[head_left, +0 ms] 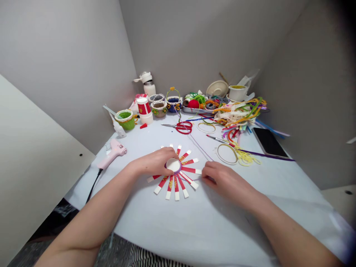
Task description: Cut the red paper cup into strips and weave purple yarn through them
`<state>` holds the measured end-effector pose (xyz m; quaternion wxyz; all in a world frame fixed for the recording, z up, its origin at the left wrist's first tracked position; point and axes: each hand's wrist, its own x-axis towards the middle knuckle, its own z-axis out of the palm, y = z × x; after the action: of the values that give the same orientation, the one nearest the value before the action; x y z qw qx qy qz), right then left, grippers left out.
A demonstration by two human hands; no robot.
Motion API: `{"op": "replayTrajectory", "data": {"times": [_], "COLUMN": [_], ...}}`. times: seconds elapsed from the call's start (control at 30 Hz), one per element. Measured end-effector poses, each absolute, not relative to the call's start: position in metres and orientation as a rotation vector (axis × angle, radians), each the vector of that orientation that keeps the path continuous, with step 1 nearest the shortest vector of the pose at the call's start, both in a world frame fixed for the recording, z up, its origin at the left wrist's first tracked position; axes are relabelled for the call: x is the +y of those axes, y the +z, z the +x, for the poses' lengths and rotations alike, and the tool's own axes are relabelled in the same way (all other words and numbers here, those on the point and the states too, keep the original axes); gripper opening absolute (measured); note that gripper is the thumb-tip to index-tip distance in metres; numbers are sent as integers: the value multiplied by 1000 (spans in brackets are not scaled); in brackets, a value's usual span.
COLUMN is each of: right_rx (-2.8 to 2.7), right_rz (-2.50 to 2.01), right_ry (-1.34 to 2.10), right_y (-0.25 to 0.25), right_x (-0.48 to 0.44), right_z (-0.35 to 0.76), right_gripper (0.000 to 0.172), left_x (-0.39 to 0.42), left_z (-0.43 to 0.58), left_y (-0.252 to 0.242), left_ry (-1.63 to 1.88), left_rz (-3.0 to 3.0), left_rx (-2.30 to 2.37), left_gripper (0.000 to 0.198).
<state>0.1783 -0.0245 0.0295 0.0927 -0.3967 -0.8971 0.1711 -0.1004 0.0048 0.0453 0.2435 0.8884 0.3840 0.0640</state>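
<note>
A paper cup (185,170) cut into red-and-white strips lies fanned out like a sun on the white table. My left hand (161,160) curls around its round base, thumb and fingers gripping the rim. Purple yarn is wound low around that base. At the right tips of the strips, my right hand (215,173) is closed in a pinch on the purple yarn (198,142). This strand runs back from the hand toward the small baskets, and a faint length leads to the cup. The pinching fingertips are partly hidden.
A pink glue gun (112,152) with its cord lies left. Behind are red scissors (183,127), small baskets (159,109), a stack of cups (144,111), yarn balls (193,104) in a tray and yarn bundles (236,113). Rings (227,154) and a phone (269,142) lie right.
</note>
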Motion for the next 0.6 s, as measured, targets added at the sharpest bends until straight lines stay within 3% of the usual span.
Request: {"op": "replayTrajectory", "data": {"times": [0.17,0.33,0.6], "right_rx": [-2464,-2305,-2294], "right_rz": [-1278,-1387,-1434], "right_ry": [529,271,407], "right_y": [15,1,-3], "right_x": [-7,8,10], "right_z": [164,155,157], "right_gripper": [16,17,16], "left_x": [2,0,-1], "left_z": [-97,-93,-95], "left_y": [43,40,38], "left_ry": [205,232,352], "left_rz": [2385,2350,2337], "left_rx": [1073,1045,1031], "left_gripper": [53,63,74]}}
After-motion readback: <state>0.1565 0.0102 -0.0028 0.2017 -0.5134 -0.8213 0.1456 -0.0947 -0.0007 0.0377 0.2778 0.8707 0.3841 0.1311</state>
